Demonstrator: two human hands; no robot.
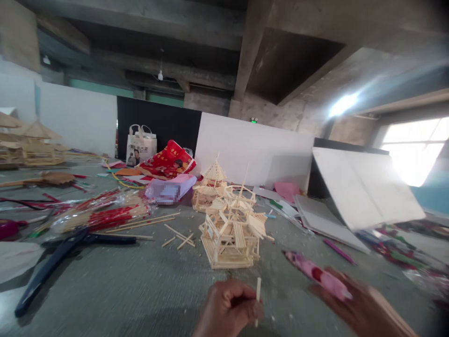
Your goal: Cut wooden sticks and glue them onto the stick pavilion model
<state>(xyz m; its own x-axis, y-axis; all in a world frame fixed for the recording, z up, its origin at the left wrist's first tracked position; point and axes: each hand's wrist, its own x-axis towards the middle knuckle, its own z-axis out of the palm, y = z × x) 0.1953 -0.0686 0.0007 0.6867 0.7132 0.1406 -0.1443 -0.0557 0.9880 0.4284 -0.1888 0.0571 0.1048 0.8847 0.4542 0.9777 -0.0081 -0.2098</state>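
Pinching short stick [258, 299] in left hand [228, 311]; right hand [365, 311] grips pink tool [317, 274]. Stick house [231, 234] just ahead — seat w/ light, steady touch.

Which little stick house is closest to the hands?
The front stick house, the bigger-looking one just beyond the left hand that pinches a short stick. The pointed-roof house stands farther back.

Both hands are bare, without gloves, rings or sleeves showing: the left hand [227, 309] below the stick house [231, 234], the right hand [365, 311] blurred, lower right of it.
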